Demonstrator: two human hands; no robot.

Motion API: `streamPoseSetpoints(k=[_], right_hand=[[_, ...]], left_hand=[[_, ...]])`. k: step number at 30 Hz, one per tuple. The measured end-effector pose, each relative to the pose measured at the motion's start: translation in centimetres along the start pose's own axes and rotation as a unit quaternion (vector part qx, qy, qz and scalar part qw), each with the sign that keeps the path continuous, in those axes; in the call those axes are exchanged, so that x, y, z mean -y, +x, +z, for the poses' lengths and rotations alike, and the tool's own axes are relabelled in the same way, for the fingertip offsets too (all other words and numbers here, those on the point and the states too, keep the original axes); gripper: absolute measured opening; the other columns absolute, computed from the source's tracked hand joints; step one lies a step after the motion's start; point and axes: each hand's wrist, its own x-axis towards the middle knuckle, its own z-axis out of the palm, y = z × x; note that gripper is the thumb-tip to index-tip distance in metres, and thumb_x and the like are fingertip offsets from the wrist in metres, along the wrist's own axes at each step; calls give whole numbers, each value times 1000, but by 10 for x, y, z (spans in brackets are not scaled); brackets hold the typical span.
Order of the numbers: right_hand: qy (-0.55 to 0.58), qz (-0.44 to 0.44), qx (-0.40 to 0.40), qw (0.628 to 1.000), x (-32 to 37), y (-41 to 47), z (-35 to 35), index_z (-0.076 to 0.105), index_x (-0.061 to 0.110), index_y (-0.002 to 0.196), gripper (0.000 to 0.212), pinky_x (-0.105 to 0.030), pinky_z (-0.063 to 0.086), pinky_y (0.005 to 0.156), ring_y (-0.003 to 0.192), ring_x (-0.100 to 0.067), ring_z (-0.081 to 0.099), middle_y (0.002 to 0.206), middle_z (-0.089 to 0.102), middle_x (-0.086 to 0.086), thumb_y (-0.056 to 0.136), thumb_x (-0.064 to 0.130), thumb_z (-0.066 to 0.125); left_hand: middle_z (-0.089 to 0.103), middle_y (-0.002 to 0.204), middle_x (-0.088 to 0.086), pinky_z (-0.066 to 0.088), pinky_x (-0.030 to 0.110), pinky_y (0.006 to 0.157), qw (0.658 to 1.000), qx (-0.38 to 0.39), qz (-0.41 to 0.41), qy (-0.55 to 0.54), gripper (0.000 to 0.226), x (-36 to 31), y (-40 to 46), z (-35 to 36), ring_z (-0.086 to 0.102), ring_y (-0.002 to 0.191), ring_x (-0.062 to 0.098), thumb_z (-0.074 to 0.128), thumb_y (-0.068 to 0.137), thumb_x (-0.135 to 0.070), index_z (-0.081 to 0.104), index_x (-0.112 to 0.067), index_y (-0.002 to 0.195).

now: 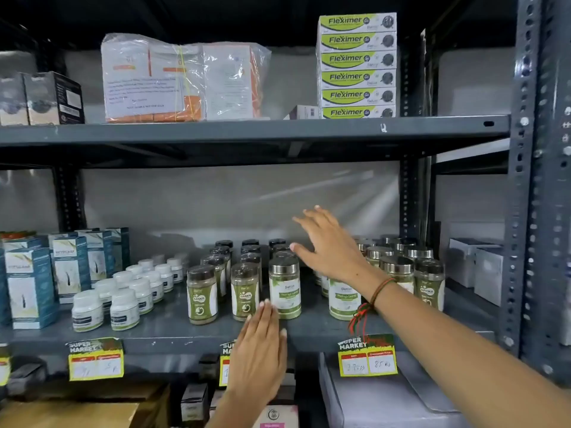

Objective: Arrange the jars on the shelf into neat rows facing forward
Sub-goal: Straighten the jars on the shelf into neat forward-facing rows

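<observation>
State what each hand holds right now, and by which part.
Nothing is held. The left hand lies flat, fingertips at the base of the white-labelled jar. The right hand is spread open above the jars, with no grip.

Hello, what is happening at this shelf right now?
A person is tidying jars on the middle shelf of a metal rack. The left hand lies flat at the shelf's front edge, its fingertips at the base of a silver-lidded jar in the front row. The right hand reaches in, open, over the jars behind it, holding nothing. Left of that jar stand rows of dark-lidded jars, labels forward. More silver-lidded jars stand in a group on the right.
</observation>
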Motion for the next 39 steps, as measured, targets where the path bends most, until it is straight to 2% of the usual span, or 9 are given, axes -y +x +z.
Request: streamPoseSetpoints(k=[5,12,15,17,20,29,31,34,39], right_hand=[[9,8,111,994,6,4,17,44,20,148,64,-45,36,113,145,-27,32,153,45,-5,92,50,54],[12,31,196,980,13,17,36,49,15,143,71,-45,49,98,126,-34,55,140,57,-12,88,60,55],[27,43,215,975,14,24,44,65,12,105,59,-44,54,86,104,-33,64,108,67,-11,84,67,55],[34,47,209,976,13,27,48,58,14,78,53,-41,53,73,85,-31,64,82,62,-4,81,67,57],[44,48,199,978,13,28,48,47,21,62,52,-35,41,58,69,-26,56,63,49,3,78,68,60],[40,47,131,989,16,10,5,69,20,85,54,-33,48,71,84,-23,66,84,71,3,74,73,61],[70,65,124,988,14,3,-16,71,22,86,54,-34,54,80,91,-17,68,91,73,8,72,74,63],[130,115,113,978,2,-15,-50,74,24,101,59,-25,50,80,92,-6,63,94,66,18,67,72,71],[125,189,99,969,-43,-42,-98,77,26,97,57,-25,54,82,95,-7,67,96,73,12,60,69,80]], left_hand=[[40,151,0,13,26,118,1000,-22,-7,5,65,-1,3,8,31,140,10,3,96,-44,36,-16,144],[71,116,6,47,33,99,999,-31,-33,7,46,-9,6,7,64,110,17,36,95,-35,69,-9,113],[72,112,6,49,34,97,999,-38,-31,10,42,-9,6,7,65,107,18,40,94,-34,70,-8,110],[72,112,7,48,34,97,999,-33,-30,13,43,-9,6,6,65,108,18,40,94,-34,70,-8,110],[71,114,7,48,34,98,999,-40,-23,22,44,-9,6,7,64,109,18,38,95,-34,70,-8,111],[66,123,10,39,34,106,999,-45,-24,6,50,-8,5,8,58,119,20,29,98,-34,63,-7,120],[69,118,11,43,36,103,999,-47,-26,3,46,-9,4,6,61,114,22,34,97,-32,65,-5,116],[70,114,13,45,37,101,999,-42,-29,-2,42,-11,2,3,64,110,24,38,96,-29,67,-3,112],[72,109,15,46,38,99,999,-35,-32,5,42,-14,1,1,65,107,26,39,95,-27,69,-1,108]])
